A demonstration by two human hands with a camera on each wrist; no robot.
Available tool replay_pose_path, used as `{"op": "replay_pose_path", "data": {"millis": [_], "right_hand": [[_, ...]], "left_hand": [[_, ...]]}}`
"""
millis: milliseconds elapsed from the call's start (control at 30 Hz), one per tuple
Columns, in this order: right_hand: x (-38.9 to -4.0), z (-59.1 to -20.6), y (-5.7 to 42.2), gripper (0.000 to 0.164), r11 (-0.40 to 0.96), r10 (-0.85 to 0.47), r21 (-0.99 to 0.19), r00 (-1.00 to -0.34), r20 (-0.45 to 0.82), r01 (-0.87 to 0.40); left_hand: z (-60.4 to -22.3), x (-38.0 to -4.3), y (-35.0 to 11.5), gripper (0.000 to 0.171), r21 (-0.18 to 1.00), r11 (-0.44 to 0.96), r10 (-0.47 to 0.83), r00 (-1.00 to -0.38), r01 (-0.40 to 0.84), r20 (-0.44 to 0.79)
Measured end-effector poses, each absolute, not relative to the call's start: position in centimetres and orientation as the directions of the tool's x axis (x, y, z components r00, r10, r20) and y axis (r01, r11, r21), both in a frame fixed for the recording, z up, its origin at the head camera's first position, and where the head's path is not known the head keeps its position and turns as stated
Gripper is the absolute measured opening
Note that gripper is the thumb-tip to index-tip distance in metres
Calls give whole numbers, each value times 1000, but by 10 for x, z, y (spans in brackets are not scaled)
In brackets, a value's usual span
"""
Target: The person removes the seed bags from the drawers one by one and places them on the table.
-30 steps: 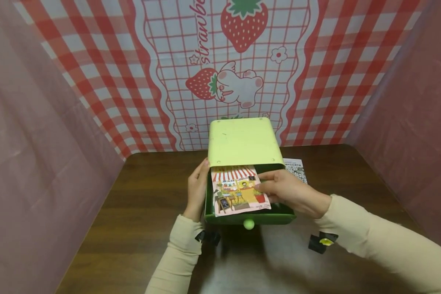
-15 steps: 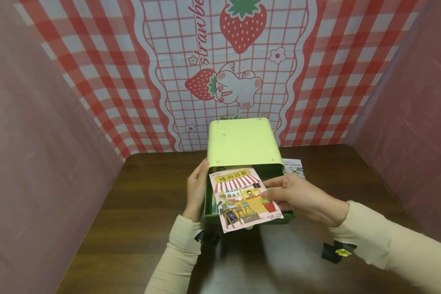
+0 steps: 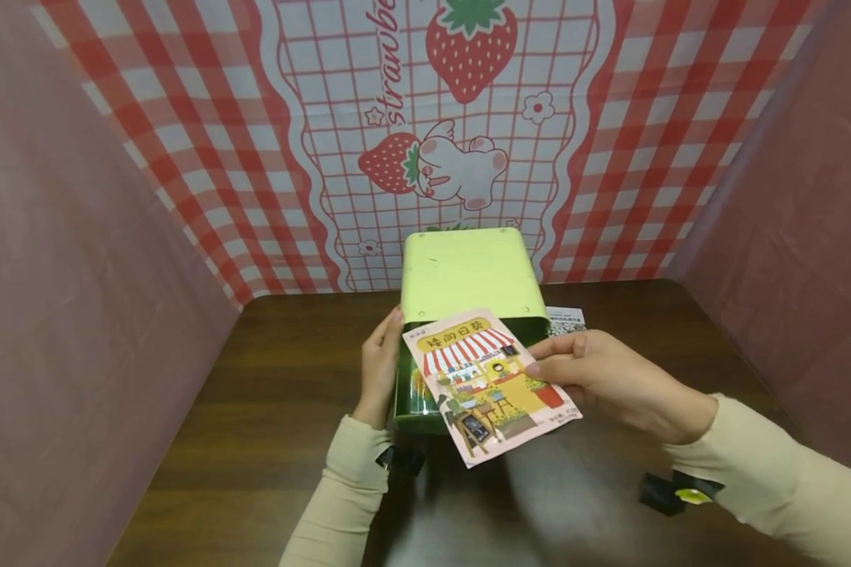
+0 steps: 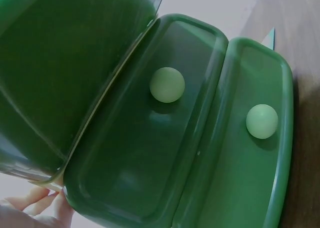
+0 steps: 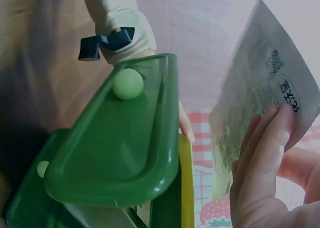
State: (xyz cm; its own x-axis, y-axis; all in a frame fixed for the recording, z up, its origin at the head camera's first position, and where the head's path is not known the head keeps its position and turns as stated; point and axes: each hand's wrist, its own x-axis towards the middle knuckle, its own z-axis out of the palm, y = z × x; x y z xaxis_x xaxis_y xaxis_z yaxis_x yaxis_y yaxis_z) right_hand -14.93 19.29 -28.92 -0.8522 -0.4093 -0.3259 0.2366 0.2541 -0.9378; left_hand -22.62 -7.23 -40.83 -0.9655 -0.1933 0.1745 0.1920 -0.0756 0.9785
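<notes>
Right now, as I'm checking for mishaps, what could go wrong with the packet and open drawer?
The right hand pinches the packet by one edge, so it may slip or swing. It overlaps the open drawer in the head view, so it might snag there. With that drawer out, the cabinet might tip if the left hand leaves it.

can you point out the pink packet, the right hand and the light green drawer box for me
Pink packet (image 3: 488, 384): head view, middle of its printed front.
Right hand (image 3: 618, 382): head view, back of the hand.
Light green drawer box (image 3: 473, 272): head view, its top panel.
</notes>
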Motion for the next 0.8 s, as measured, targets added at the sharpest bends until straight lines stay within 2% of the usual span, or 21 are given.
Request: {"op": "replay_pose_path", "data": {"millis": [200, 433, 633, 800], "right_hand": [[-150, -284, 202, 42, 245, -386, -941, -867, -315, 233], [-160, -277, 221, 27, 204, -303, -958, -917, -259, 203], [-176, -273, 245, 11, 24, -197, -978, -958, -208, 207], [-184, -273, 261, 16, -76, -90, -977, -978, -191, 198]], "left_hand": [[-410, -227, -73, 45, 982, -49, -202, -965, 181, 167], [-409, -227, -73, 47, 986, -65, -199, -970, 153, 138], [-408, -227, -73, 49, 985, -62, -188, -971, 162, 148], [-408, -227, -73, 49, 984, -67, -190, -971, 163, 148]]}}
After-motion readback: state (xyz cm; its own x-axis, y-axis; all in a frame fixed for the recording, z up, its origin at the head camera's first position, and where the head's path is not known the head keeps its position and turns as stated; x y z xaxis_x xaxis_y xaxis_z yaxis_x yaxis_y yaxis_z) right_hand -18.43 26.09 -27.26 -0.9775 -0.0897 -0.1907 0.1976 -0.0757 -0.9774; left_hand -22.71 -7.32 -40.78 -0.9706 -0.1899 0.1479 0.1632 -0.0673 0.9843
